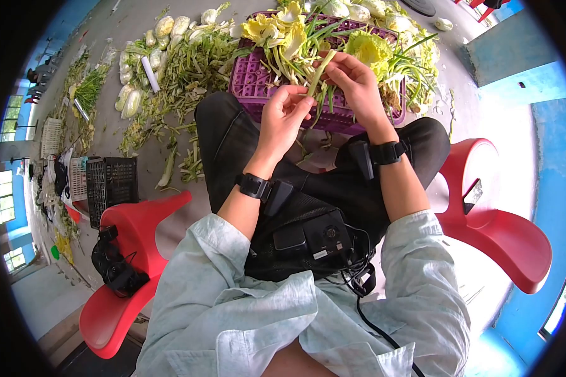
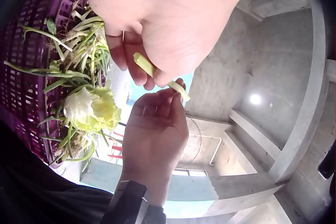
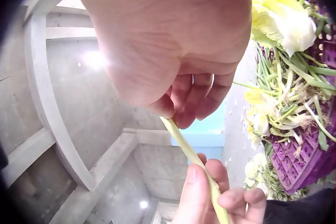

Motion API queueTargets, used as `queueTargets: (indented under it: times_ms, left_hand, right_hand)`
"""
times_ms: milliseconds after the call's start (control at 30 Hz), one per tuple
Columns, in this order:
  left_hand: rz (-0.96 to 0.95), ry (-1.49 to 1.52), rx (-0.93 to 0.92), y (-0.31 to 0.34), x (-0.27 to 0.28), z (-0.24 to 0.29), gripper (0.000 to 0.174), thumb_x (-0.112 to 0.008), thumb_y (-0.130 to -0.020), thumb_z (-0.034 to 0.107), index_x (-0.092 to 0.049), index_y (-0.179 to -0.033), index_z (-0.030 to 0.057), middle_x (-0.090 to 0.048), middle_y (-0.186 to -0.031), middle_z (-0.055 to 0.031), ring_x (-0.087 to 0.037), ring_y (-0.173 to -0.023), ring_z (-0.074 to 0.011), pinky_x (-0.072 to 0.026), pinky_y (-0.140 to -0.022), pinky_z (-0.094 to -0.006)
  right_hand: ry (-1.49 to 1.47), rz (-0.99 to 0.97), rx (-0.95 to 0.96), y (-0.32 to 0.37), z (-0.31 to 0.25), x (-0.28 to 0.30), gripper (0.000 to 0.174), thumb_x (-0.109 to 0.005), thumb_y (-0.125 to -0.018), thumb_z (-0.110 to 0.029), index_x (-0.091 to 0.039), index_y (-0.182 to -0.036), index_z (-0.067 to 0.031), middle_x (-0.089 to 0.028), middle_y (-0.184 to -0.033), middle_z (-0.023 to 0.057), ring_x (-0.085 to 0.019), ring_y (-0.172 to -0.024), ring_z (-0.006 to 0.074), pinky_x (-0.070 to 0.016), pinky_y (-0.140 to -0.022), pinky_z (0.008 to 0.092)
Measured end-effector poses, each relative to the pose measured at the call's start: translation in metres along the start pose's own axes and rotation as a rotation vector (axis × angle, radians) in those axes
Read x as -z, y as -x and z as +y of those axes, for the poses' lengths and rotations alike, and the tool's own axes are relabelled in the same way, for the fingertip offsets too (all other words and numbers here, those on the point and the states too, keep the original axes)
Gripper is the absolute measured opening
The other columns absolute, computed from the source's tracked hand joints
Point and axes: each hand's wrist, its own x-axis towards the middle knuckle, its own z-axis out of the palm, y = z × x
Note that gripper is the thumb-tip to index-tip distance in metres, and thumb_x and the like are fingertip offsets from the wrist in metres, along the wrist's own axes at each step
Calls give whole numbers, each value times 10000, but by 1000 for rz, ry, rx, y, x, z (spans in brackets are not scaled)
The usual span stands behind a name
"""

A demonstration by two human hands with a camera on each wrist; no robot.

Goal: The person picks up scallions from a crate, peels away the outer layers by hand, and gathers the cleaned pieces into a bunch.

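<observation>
Between both hands, over the near side of the purple crate (image 1: 248,78), is a slender pale green vegetable stalk (image 1: 319,72). My left hand (image 1: 280,122) pinches its lower end between thumb and fingers. The thumb and fingertips of my right hand (image 1: 361,88) pinch it near the upper end. In the right wrist view the stalk (image 3: 184,144) runs slantwise from one hand to the other. Green onions with roots (image 3: 286,111) and yellow cabbage leaves (image 1: 366,50) lie on the upturned crate close beyond the fingers.
Heaped leafy trimmings (image 1: 198,69) and whole napa cabbages (image 1: 163,28) lie on the floor to the left. Red plastic seats (image 1: 132,226) stand at both sides, one bearing a phone (image 1: 473,196). A black crate (image 1: 112,185) stands at the left. Cables (image 1: 358,276) cross the lap.
</observation>
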Motion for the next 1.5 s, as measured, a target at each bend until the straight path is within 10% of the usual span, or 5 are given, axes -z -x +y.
queueTargets:
  times_ms: [1500]
  left_hand:
    - [99, -5, -103, 0, 0, 1, 208, -758, -892, -32, -623, -1041, 21, -660, -941, -16, -624, -841, -59, -518, -761, -205]
  right_hand:
    - [-40, -149, -52, 3, -5, 2, 271, -610, -985, -34, -628, -1250, 21, -741, -1165, 95, -673, -1043, 111, -518, -947, 282]
